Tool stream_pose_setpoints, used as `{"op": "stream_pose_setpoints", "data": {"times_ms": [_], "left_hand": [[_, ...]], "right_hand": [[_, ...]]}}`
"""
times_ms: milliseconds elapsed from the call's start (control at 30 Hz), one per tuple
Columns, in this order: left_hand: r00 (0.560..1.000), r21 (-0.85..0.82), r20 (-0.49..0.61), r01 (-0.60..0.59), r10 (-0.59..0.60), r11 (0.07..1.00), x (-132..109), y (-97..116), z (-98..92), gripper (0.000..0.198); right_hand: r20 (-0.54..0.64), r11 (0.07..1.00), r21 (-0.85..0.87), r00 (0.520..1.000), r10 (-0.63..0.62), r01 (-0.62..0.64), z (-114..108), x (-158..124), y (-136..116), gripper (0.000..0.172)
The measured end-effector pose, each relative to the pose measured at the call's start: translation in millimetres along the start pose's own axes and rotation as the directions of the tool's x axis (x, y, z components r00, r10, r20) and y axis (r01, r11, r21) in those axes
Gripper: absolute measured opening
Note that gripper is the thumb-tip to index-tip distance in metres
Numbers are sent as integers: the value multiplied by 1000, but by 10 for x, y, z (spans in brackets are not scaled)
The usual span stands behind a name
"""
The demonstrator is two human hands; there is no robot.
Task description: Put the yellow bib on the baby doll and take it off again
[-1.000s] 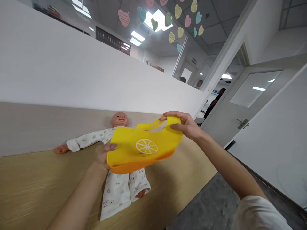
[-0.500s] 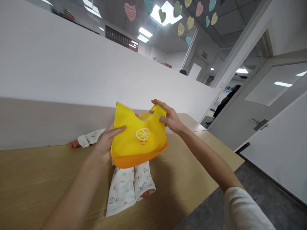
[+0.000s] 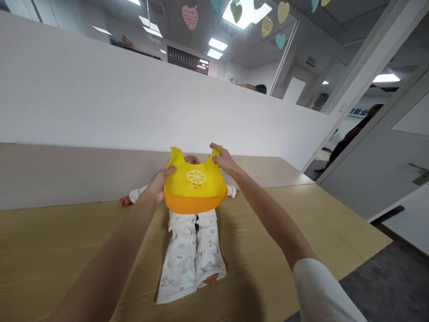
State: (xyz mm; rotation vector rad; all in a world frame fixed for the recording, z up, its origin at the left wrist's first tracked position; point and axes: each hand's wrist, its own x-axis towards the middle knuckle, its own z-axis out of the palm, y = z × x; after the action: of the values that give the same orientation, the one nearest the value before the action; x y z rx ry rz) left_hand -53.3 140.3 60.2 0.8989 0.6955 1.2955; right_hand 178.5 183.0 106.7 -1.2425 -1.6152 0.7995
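Observation:
A yellow baby bib (image 3: 181,183) with an orange pocket and a white citrus-slice print is held up between both hands. My left hand (image 3: 160,181) grips its left edge, thumb on the front. At the upper right, my right hand (image 3: 224,158) pinches the neck strap. Behind and below the bib lies a baby doll (image 3: 210,243) on its back, dressed in white patterned clothes. Its arms stretch out to either side, and one foot peeks from a trouser leg. The bib hides the doll's torso, and only the top of its head shows above the neckline.
The doll rests on a tan table (image 3: 288,223) whose right edge drops to a dark floor (image 3: 378,277). A white wall (image 3: 117,107) with glass above stands behind. To the right are a door (image 3: 398,147) and a person (image 3: 351,134) in dark clothing beyond the opening.
The bib has levelled out and moved farther forward over the doll's chest, both hands going with it. More of the doll's legs and its other arm now show. The camera view has turned slightly left.

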Motion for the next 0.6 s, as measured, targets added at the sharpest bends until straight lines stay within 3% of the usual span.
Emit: {"op": "stream_pose_setpoints", "data": {"times_ms": [133,300,600], "left_hand": [[988,59,-133,85,-76,995,118,-105,-125,65],[989,126,-126,92,-76,988,285,-167,-180,62],[966,289,-212,209,-150,934,575,-292,-390,49]], "right_hand": [[-15,997,-7,997,75,-75,262,113,232,87],[-58,994,-92,997,50,-55,429,271,389,86],[-6,979,-134,988,156,-155,593,417,763,80]]}}
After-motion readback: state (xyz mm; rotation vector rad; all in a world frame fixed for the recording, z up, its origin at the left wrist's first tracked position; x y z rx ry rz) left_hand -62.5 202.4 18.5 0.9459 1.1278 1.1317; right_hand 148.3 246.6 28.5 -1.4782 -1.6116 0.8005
